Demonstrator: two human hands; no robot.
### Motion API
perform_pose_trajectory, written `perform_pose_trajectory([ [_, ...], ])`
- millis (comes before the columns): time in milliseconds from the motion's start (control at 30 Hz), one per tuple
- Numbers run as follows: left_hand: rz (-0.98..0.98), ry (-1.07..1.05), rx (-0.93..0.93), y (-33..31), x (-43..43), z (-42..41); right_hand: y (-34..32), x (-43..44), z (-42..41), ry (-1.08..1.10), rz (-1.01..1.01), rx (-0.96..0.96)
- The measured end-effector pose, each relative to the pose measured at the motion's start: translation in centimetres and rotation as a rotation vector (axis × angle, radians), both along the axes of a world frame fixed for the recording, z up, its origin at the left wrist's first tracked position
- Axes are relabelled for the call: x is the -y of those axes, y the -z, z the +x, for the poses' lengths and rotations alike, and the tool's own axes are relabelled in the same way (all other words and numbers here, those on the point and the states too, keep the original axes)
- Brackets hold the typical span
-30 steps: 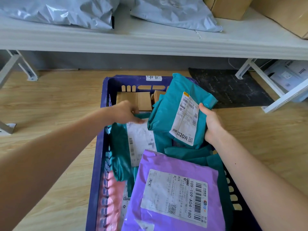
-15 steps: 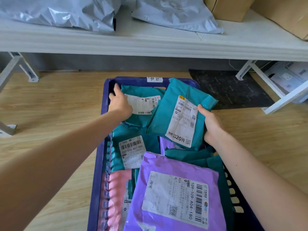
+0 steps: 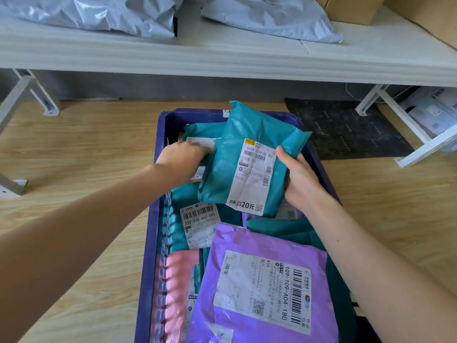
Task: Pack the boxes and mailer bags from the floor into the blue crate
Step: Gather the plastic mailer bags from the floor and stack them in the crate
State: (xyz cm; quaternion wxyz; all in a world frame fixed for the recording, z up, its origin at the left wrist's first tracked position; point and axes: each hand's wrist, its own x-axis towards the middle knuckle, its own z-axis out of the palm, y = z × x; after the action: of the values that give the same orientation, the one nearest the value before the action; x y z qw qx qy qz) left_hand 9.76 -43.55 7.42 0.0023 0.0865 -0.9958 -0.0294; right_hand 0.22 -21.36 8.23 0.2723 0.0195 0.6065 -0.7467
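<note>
A pale wooden floor (image 3: pixel 74 149) runs under a long white worktop (image 3: pixel 222 58) at the far side, which carries grey mailer bags (image 3: pixel 99 13) and cardboard boxes (image 3: pixel 351 8). In the middle of the floor stands the blue crate (image 3: pixel 150 243), already well filled. A purple mailer bag (image 3: pixel 272 243) lies on top at the near end and a pink mailer bag (image 3: pixel 178 280) is wedged along the near-left wall. The held teal mailer bag (image 3: pixel 247 144) is tilted up over the far-right part of the crate, and the right hand (image 3: pixel 299 179) grips its right edge, thumb on the label side. A second ago small cardboard boxes showed at the crate's far end. Now a far teal bag (image 3: pixel 202 131) covers them. The left hand (image 3: pixel 183 154) has come back from the far rim onto that bag's label. It is blurred and partly hidden, so I cannot tell whether it presses or grips. The far-left corner seems to be settled, and the held bag probably goes down next.
</note>
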Motion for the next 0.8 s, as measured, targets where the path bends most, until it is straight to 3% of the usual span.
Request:
perform_pose_trajectory([
  [100, 0.166, -0.106, -0.074, -1.1, 0.2, -0.2, 0.1, 0.2, 0.7, -0.217, -0.092, 0.043],
  [200, 0.319, -0.233, -0.151, -2.3, 0.6, 0.0, 0.3, 0.8, 1.4, -0.349, -0.005, 0.024],
  [433, 0.571, -0.292, -0.256, -3.5, 1.9, -0.2, 1.8, 1.8, 2.1, -0.539, 0.220, 0.098],
  [633, 0.348, -0.193, -0.164, -2.7, 1.4, -0.4, 3.2, 3.8, 3.1, -0.668, 0.711, -0.056],
  [800, 0.297, -0.194, -0.220, -1.9, 1.2, -0.3, 2.6, 3.5, 2.8, -0.772, 0.752, 0.018],
])
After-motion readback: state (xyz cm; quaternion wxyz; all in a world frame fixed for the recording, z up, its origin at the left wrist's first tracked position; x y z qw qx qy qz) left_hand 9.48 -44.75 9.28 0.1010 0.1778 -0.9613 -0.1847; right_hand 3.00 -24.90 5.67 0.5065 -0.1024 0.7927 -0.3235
